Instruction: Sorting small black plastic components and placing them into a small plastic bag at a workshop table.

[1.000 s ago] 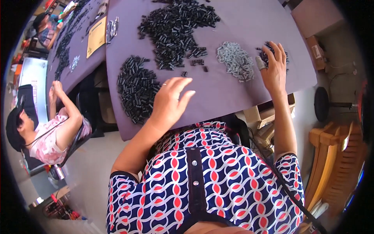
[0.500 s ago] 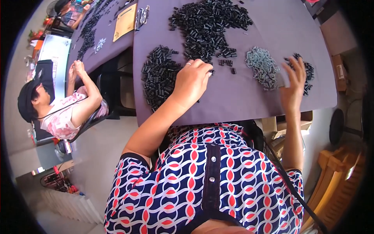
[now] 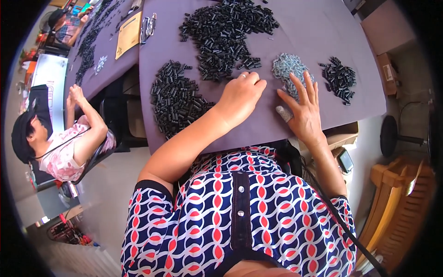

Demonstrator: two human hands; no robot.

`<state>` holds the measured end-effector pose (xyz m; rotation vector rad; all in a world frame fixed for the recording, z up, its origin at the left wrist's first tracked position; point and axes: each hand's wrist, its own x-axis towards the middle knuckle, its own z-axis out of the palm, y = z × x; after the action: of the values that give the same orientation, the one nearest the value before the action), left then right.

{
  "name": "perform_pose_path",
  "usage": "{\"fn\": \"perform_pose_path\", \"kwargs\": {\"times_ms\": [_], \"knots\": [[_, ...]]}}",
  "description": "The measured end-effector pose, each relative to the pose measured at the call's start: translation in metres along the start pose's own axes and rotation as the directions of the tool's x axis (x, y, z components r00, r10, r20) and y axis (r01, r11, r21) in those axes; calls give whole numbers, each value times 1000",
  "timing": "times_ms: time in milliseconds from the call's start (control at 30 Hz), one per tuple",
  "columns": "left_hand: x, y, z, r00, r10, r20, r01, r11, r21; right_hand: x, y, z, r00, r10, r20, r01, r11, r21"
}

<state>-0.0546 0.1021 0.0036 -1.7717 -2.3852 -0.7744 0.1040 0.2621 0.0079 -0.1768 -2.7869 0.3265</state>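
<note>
My left hand [image 3: 241,98], with a ring on one finger, is closed, its fingertips just below the central heap of small black cylindrical pieces [image 3: 221,39]. Whatever it may hold is hidden behind the fingers. Over the lower part of a pile of small silvery metal pieces [image 3: 288,66], which look like springs, my right hand [image 3: 303,111] spreads its fingers. A greyish covering wraps its thumb. Another heap of black pieces [image 3: 177,99] lies left of my left hand. A smaller group of black pieces [image 3: 339,78] lies right of my right hand.
A grey-purple cloth [image 3: 318,27] covers the table. At the far left lie a brown clipboard [image 3: 128,36] and more black pieces [image 3: 90,48]. A person in a black cap [image 3: 69,143] sits at the left; another sits farther back. Cardboard boxes [image 3: 387,74] stand at the right.
My right hand has come left from the small right-hand black group to the silvery pile. My left hand stays closed near the central heap. The whole view has shifted slightly.
</note>
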Motion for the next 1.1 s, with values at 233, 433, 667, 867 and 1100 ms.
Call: {"fn": "perform_pose_path", "kwargs": {"times_ms": [233,433,667,867,1100], "knots": [[1,-6,6,1000,18,23,-20,996,83,-7,-2,-5,999,2,33,-3,999,48],[-20,14,-24,989,29,-147,-35,999,-37,-16,-2,-10,996,25,-87,-13,991,132],[-67,20,-34,780,-460,424,518,94,-850,-3,-6,0,999,27,-29,-25,997,77],[-84,22,-39,739,-473,480,481,-127,-867,7,-13,5,999,33,-36,-32,999,43],[-96,21,-36,761,-470,447,456,-102,-884,14,-44,-14,983,48,179,-149,781,607]]}}
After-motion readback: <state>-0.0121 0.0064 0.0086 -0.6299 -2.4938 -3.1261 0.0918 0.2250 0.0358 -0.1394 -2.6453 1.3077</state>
